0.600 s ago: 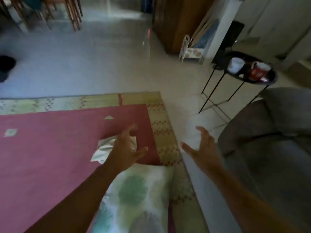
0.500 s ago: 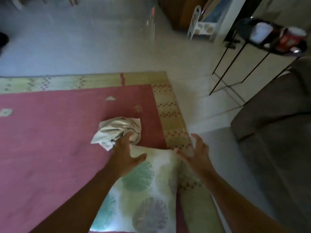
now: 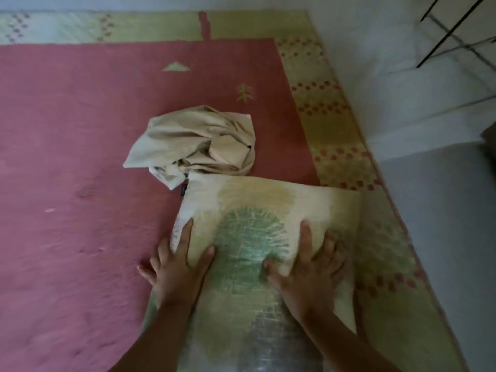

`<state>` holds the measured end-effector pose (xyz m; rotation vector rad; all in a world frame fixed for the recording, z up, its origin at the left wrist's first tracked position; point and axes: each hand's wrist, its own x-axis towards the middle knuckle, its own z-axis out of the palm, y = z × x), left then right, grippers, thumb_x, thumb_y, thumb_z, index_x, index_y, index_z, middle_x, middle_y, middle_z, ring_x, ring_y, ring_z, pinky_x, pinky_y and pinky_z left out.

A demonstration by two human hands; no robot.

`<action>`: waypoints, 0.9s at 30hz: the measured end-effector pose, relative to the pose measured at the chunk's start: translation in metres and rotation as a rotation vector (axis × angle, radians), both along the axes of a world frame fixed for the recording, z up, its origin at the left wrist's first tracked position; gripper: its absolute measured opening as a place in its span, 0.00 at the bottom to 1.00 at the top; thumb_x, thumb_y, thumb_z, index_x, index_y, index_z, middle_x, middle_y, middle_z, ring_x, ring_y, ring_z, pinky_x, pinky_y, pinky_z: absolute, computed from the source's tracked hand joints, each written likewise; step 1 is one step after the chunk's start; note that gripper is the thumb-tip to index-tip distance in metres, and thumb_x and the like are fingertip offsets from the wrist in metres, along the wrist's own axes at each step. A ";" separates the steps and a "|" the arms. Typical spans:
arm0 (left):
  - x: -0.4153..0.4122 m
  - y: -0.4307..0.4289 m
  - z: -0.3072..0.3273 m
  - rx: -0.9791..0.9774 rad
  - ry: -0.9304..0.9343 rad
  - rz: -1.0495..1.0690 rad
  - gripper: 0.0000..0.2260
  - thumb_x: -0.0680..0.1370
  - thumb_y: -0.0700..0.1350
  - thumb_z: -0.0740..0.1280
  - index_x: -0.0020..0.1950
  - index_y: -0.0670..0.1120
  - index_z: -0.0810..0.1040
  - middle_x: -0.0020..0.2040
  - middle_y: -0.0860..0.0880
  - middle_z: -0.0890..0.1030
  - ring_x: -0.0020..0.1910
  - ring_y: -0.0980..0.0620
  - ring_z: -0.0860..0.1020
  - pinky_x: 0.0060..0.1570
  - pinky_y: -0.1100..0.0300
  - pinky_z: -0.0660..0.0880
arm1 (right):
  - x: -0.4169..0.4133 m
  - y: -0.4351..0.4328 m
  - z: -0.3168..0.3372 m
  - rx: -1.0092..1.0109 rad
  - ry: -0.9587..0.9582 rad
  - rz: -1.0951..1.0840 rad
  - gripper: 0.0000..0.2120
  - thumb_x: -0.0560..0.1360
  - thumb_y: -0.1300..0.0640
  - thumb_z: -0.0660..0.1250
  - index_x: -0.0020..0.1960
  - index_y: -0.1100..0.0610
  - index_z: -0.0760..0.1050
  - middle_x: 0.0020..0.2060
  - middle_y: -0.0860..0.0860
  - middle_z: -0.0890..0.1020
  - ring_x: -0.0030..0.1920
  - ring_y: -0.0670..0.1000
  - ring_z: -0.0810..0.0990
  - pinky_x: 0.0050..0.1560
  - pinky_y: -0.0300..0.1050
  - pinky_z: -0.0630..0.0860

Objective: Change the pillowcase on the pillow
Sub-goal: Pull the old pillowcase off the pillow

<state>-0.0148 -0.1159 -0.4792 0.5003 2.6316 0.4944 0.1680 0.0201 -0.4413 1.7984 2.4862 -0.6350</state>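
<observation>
Pink rug (image 3: pixel 80 162): crumpled pillowcase (image 3: pixel 196 140) touches the pillow (image 3: pixel 268 200); left hand (image 3: pixel 177 269) and right hand (image 3: pixel 306 275), splayed, press it.

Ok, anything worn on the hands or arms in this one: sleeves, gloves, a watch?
No. The left hand and right hand are ungloved, with no rings that I can make out in the blur. Both forearms are bare down to the frame's edge: no sleeve, watch or bracelet shows.

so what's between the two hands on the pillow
Only bare pillow: its green leaf print fills the gap between the left hand and the right hand, with nothing resting on it. The head view shows this.
</observation>
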 end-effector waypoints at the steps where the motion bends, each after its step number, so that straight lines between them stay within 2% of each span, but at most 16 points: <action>1: -0.005 0.002 -0.006 0.013 0.018 -0.004 0.37 0.66 0.81 0.44 0.74 0.75 0.46 0.74 0.45 0.65 0.74 0.42 0.61 0.74 0.33 0.43 | -0.005 0.000 -0.006 0.039 0.000 -0.018 0.52 0.62 0.21 0.54 0.79 0.38 0.38 0.77 0.67 0.51 0.75 0.71 0.51 0.72 0.73 0.49; 3: -0.018 0.001 -0.011 0.036 0.064 0.003 0.36 0.66 0.79 0.45 0.75 0.74 0.50 0.72 0.48 0.68 0.72 0.45 0.63 0.74 0.34 0.44 | -0.017 -0.001 -0.010 0.045 0.023 -0.023 0.51 0.62 0.22 0.53 0.78 0.38 0.39 0.77 0.67 0.49 0.76 0.70 0.48 0.72 0.73 0.46; 6: -0.027 -0.004 -0.009 0.089 0.047 0.002 0.34 0.68 0.78 0.47 0.75 0.74 0.54 0.69 0.52 0.70 0.72 0.49 0.63 0.75 0.35 0.43 | -0.025 -0.003 -0.004 -0.029 0.078 0.016 0.49 0.62 0.23 0.53 0.76 0.32 0.35 0.78 0.61 0.40 0.78 0.65 0.38 0.73 0.71 0.39; 9: -0.027 -0.006 -0.011 0.143 0.079 0.013 0.34 0.69 0.77 0.49 0.75 0.72 0.58 0.67 0.53 0.72 0.72 0.51 0.63 0.76 0.35 0.45 | -0.024 -0.004 -0.002 -0.038 0.106 0.031 0.48 0.62 0.22 0.54 0.76 0.31 0.35 0.78 0.59 0.38 0.78 0.63 0.35 0.73 0.70 0.36; 13: -0.028 -0.005 -0.010 0.171 0.068 0.032 0.34 0.70 0.76 0.51 0.76 0.70 0.59 0.65 0.53 0.74 0.70 0.50 0.65 0.75 0.35 0.46 | -0.026 -0.003 0.000 -0.030 0.091 0.024 0.47 0.64 0.23 0.55 0.77 0.32 0.39 0.78 0.58 0.39 0.78 0.64 0.36 0.73 0.69 0.35; 21: -0.029 -0.009 -0.009 0.213 0.053 0.061 0.33 0.72 0.74 0.53 0.76 0.66 0.62 0.64 0.52 0.75 0.69 0.47 0.66 0.75 0.35 0.46 | -0.030 -0.003 -0.006 -0.021 0.069 0.011 0.42 0.67 0.31 0.55 0.78 0.39 0.50 0.78 0.65 0.47 0.78 0.68 0.43 0.72 0.71 0.37; 27: -0.026 -0.009 -0.013 0.296 0.056 0.124 0.29 0.75 0.71 0.52 0.75 0.66 0.65 0.65 0.54 0.76 0.70 0.50 0.66 0.76 0.40 0.44 | -0.025 -0.005 -0.012 0.042 0.094 0.018 0.39 0.69 0.39 0.54 0.78 0.41 0.50 0.78 0.66 0.48 0.78 0.68 0.42 0.72 0.73 0.38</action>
